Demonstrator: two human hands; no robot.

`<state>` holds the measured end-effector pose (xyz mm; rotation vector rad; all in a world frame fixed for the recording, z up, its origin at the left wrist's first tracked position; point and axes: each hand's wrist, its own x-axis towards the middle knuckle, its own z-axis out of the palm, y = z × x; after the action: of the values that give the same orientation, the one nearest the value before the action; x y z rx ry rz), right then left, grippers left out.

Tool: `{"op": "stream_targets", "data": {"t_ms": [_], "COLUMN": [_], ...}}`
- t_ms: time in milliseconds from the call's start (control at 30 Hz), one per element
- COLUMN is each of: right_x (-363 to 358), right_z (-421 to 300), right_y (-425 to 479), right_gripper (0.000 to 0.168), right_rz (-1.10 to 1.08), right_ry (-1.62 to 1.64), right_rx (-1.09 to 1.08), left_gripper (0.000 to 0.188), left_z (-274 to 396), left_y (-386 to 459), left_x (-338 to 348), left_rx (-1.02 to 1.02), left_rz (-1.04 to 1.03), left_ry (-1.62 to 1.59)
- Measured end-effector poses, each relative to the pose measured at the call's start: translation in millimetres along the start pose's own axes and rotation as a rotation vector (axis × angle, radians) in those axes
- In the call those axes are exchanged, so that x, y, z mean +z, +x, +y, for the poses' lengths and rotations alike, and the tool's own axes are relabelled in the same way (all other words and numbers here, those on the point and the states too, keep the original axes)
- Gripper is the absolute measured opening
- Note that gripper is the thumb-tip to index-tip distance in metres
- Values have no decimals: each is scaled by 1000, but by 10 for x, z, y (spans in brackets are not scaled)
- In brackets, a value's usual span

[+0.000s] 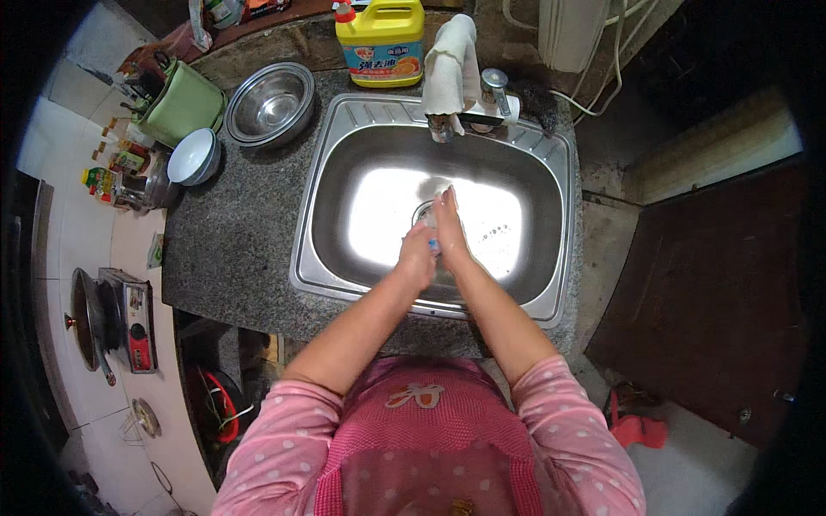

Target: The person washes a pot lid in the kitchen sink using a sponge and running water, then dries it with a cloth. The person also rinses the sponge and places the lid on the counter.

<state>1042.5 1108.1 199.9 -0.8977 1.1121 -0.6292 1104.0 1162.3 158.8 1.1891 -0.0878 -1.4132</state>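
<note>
Over the stainless steel sink (326, 258) my two hands are together, blurred by motion. My left hand (419, 248) has its fingers curled around a small, clear object with a bit of blue (433, 244); what it is I cannot tell. My right hand (452, 222) is held flat and upright, its palm against that object, fingers pointing to the back of the sink. Beyond the hands, a faucet (441, 128) draped with a white cloth (452, 61) reaches over the basin. Drops of water lie on the basin floor, right of my hands.
Behind the sink stands a yellow detergent jug (381, 55). Nested metal bowls (271, 103), white bowls (191, 157) and a green utensil holder (184, 103) are on the granite counter (239, 238) at left. Farther left are bottles (100, 180) and a portable gas stove (139, 322).
</note>
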Motion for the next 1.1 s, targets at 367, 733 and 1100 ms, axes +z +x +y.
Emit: {"op": "stream_targets", "data": {"t_ms": [367,733,1100], "right_x": [-30,-128,-175], "right_z": [-8,148,65], "right_y": [76,61,208], "right_gripper": [58,69,63], "right_rz": [2,235,130], "right_ry": [-102,-903,-73], "right_rx": [-52,-333,-12], "left_gripper": [44,51,34], "left_z": [256,255,341], "left_y": [-172,-56,-45], "left_x": [253,351,548], "left_rx": [-110,-77,-26], "left_rz": [-41,-92,-30], "left_ry": [-169,-113,-65]}}
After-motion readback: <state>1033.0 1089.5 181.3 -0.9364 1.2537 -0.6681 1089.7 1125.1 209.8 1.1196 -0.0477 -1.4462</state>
